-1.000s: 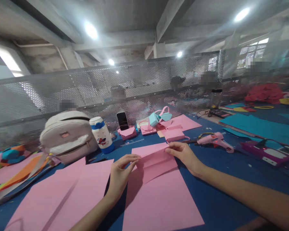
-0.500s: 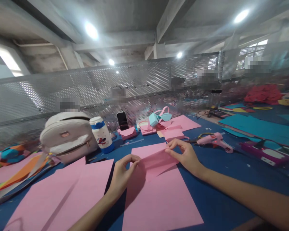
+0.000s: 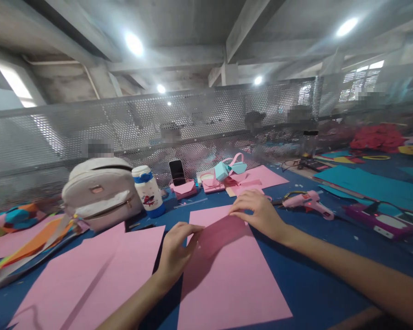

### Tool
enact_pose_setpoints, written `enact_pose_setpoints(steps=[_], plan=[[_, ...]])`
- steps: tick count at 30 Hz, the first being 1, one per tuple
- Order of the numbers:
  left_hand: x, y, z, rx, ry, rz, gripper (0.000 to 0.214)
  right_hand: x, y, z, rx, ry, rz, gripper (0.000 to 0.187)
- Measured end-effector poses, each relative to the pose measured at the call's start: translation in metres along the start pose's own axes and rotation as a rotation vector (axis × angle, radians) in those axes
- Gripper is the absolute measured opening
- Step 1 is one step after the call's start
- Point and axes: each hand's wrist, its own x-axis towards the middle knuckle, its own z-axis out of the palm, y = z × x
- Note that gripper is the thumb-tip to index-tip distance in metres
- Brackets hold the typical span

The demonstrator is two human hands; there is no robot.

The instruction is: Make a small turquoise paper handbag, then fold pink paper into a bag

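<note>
Between both hands a small pink paper piece (image 3: 218, 233) is held just over a large pink sheet (image 3: 237, 284), which lies on the blue table. My left hand (image 3: 177, 247) pinches its left end between thumb and fingers. At its upper right end, my right hand (image 3: 258, 213) grips it with the thumb below and fingers bent on top. The piece looks darker, its face in shade. Just behind my right hand sits a folded pink paper form (image 3: 248, 183), partly hidden by the fingers.
More pink sheets (image 3: 113, 270) lie at left, before a pale backpack (image 3: 99, 195) and a white-and-blue bottle (image 3: 147, 192). A phone (image 3: 177, 173) stands behind. To the right are a pink glue gun (image 3: 309, 204), a purple device (image 3: 382, 220) and blue sheets (image 3: 368, 183). A perforated metal screen (image 3: 203, 119) runs behind.
The paper piece has tilted and its face turned darker. My right hand has shifted slightly left and up, its fingers now curled over the paper's edge. The view has moved slightly.
</note>
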Motion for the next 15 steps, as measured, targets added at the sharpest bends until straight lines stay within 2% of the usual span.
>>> enact_pose_setpoints(steps=[5,9,15], plan=[[-0.001,0.001,-0.001,0.003,-0.003,-0.005,0.015,0.002,-0.002,0.009,-0.028,-0.036,-0.045,0.019],[0.001,-0.001,-0.004,-0.021,-0.012,-0.066,0.016,0.001,0.011,0.005,0.046,0.033,0.055,0.02],[0.003,-0.003,-0.009,-0.071,-0.006,-0.184,0.013,0.002,0.033,-0.013,0.245,0.089,0.26,0.018]])
